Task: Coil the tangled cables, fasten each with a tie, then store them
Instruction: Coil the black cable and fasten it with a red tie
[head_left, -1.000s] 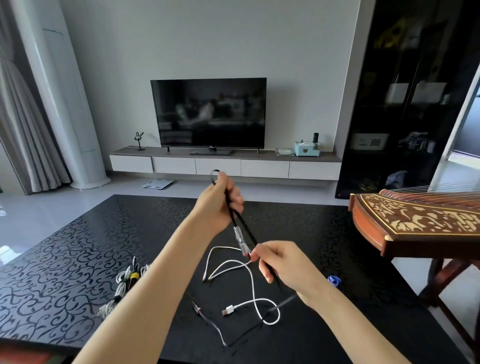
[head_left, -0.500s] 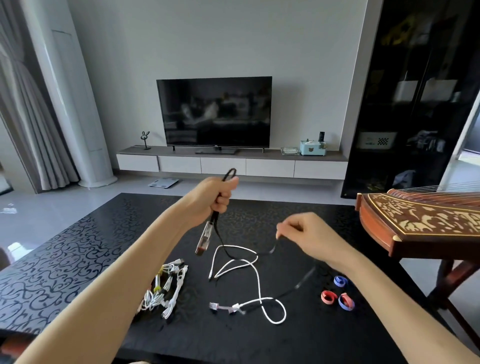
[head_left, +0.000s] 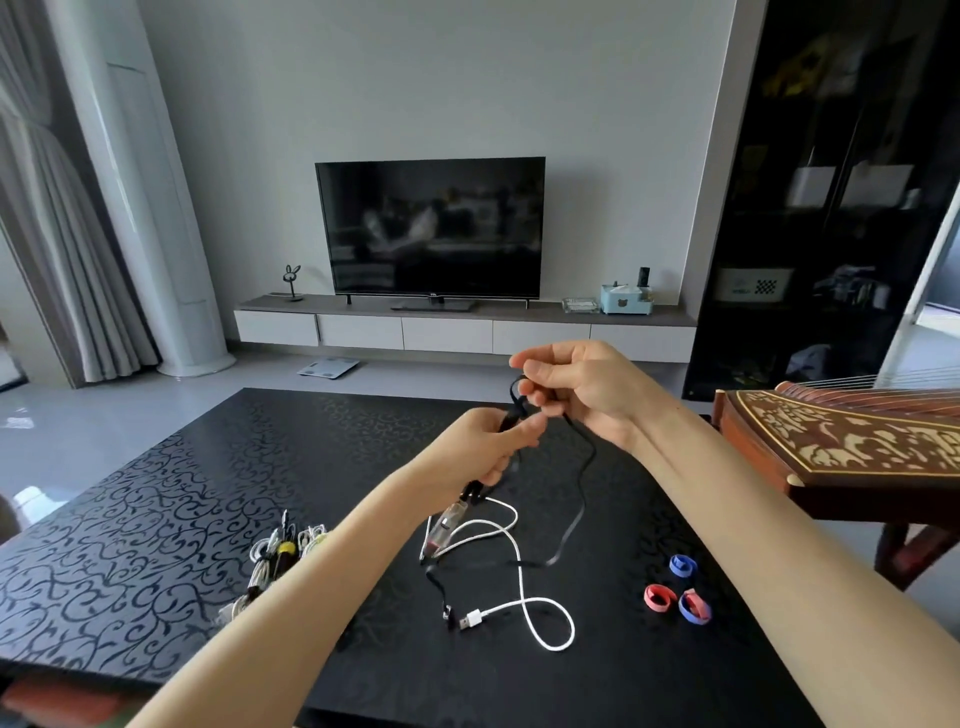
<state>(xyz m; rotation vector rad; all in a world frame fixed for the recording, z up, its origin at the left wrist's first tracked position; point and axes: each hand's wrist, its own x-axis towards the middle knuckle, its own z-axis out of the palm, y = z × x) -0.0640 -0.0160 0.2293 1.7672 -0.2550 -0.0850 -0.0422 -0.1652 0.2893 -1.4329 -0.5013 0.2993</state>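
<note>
My left hand grips folded loops of a flat black cable above the black patterned table; a clear-cased plug hangs below that fist. Just above it, my right hand pinches the same black cable at its top loop. The cable's free length trails down to the table. A loose white USB cable lies uncoiled under my hands. A bundle of tied white cables rests at the left, partly behind my left forearm. Three rolled ties, red and blue, sit at the right.
A carved wooden zither on a stand juts in over the table's right side. Beyond the table are a TV on a low console, a white column, curtains and a dark glass cabinet at the right.
My right hand rose from the table level up to the top loop beside my left hand, bringing more black cable with it. The view tilted down slightly.
</note>
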